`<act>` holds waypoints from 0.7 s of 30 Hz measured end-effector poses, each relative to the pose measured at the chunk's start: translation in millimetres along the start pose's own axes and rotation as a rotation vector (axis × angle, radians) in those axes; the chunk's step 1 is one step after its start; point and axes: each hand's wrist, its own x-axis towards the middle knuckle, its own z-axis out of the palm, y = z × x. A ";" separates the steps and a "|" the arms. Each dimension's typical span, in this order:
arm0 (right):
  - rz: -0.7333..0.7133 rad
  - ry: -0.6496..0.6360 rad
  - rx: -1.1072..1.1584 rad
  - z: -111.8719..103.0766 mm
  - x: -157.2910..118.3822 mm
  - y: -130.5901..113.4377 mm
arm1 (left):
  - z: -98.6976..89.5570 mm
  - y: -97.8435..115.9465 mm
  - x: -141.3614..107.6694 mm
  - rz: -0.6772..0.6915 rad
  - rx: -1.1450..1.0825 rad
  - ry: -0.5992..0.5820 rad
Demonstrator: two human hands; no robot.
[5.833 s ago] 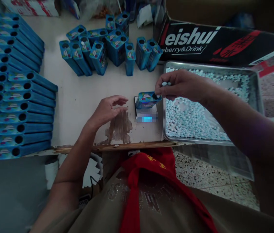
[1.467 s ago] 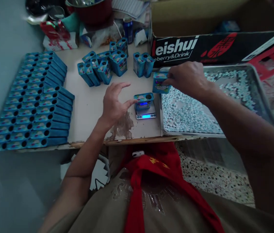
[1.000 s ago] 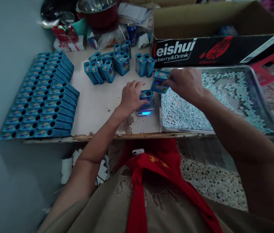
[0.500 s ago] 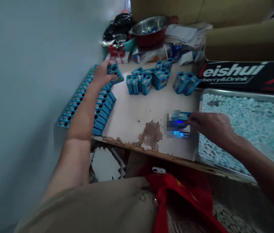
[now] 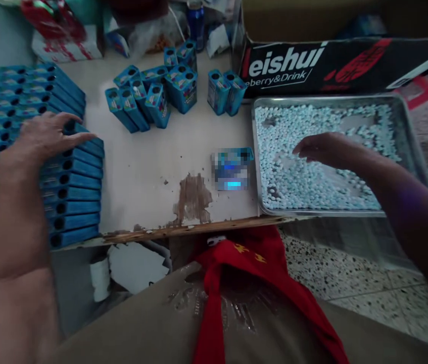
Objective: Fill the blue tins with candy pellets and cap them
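On the left, my left hand (image 5: 43, 134) reaches over rows of blue boxes (image 5: 75, 207) with round dark holes, thumb and fingers around the end of one box. My right hand (image 5: 323, 149) is over a metal tray (image 5: 257, 151) of small pale mint-coloured pieces (image 5: 293, 184), fingertips together at the pieces; whatever they pinch is too small to see. A blue box (image 5: 246, 154), partly blurred out, lies on the table between my hands. Loose blue boxes (image 5: 156, 106) stand in a group farther back, with two more (image 5: 225, 93) to their right.
Behind the tray stands a large black-printed carton (image 5: 285, 65). A blue can (image 5: 195, 25), a plastic bag (image 5: 156, 33) and a red-and-white package (image 5: 67, 43) are at the back. The worn wooden table edge (image 5: 168, 232) runs in front, above a red cloth (image 5: 251, 253).
The view has turned right and down. My left hand has brought its box to the rows at the left. My right hand has left the blurred box and moved over the tray.
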 end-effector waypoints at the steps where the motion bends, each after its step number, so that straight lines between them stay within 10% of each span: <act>1: -0.029 0.000 -0.084 2.5 -4.1 -0.7 | 0.7 2.8 -2.7 0.044 -0.027 0.017; 6: -0.229 0.042 -0.252 43.0 -31.5 -7.1 | -6.7 50.5 -27.4 0.308 -0.139 0.144; 12: -0.298 0.079 0.373 98.1 -34.7 -8.9 | 8.0 133.1 -68.2 0.371 -0.110 -0.049; 21: -0.041 0.111 0.385 73.2 -22.8 -4.6 | 74.5 202.9 -107.5 0.564 -0.038 -0.098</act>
